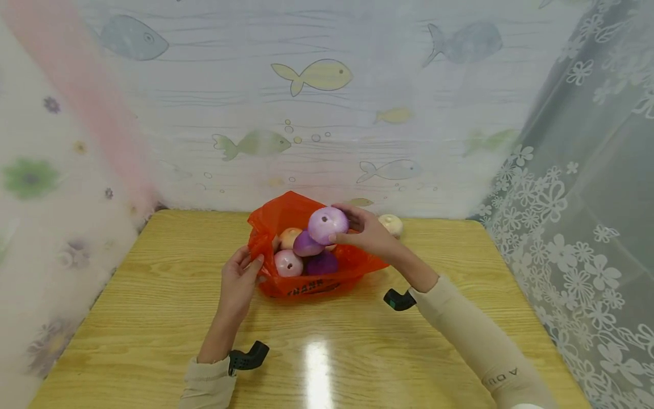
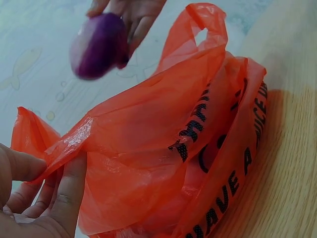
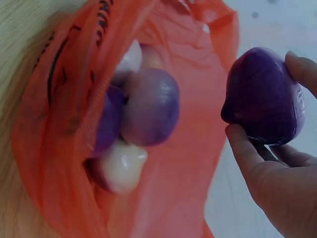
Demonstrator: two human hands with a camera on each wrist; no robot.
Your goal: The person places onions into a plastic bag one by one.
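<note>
An orange-red plastic bag (image 1: 311, 287) lies on the table with its mouth open, holding several onions in purple, pink and orange tones. My left hand (image 1: 239, 281) pinches the bag's left rim between thumb and fingers; the left wrist view shows the film (image 2: 69, 144) stretched from that grip. Above the opening, my right hand (image 1: 370, 232) holds a glossy purple onion (image 1: 328, 225), dark on the side seen in the right wrist view. Below it in that view lie a lilac onion (image 3: 151, 106) and a whitish one (image 3: 119, 166) inside the bag.
A pale round bulb (image 1: 391, 225) sits on the table behind the right hand, outside the bag. The wooden table (image 1: 153, 318) meets a fish-patterned curtain (image 1: 327, 130) at its back edge. Black wrist devices (image 1: 249, 357) are strapped on both forearms.
</note>
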